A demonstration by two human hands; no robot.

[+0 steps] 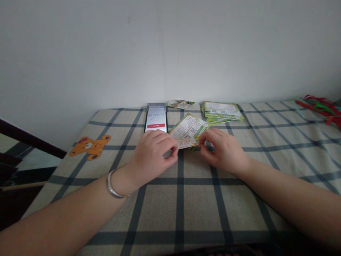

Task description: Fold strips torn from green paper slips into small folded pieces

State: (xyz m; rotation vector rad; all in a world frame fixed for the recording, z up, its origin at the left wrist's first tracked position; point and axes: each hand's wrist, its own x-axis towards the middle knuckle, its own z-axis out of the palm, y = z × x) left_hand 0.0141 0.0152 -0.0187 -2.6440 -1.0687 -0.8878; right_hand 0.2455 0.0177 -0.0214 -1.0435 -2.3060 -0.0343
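Note:
My left hand (pixel 156 153), with a silver bangle on its wrist, pinches the lower left edge of a green and white printed leaflet (pixel 188 127). At the leaflet's lower right edge, the fingers of my right hand (pixel 223 149) are closed in a pinch too. The leaflet lies slanted near the cloth, and its near edge looks folded, with orange print on the strip. My fingertips partly hide both ends. Just beyond my left hand lies a phone (pixel 156 119) showing a timer, its lower part covered by the hand.
A stack of similar leaflets (pixel 222 111) lies behind my right hand. Beside the phone, by the wall, is a folded leaflet piece (pixel 181 104). Red and green items (pixel 323 110) lie at the far right. A checked cloth (pixel 165 209) with a bear picture (pixel 90 146) covers the surface.

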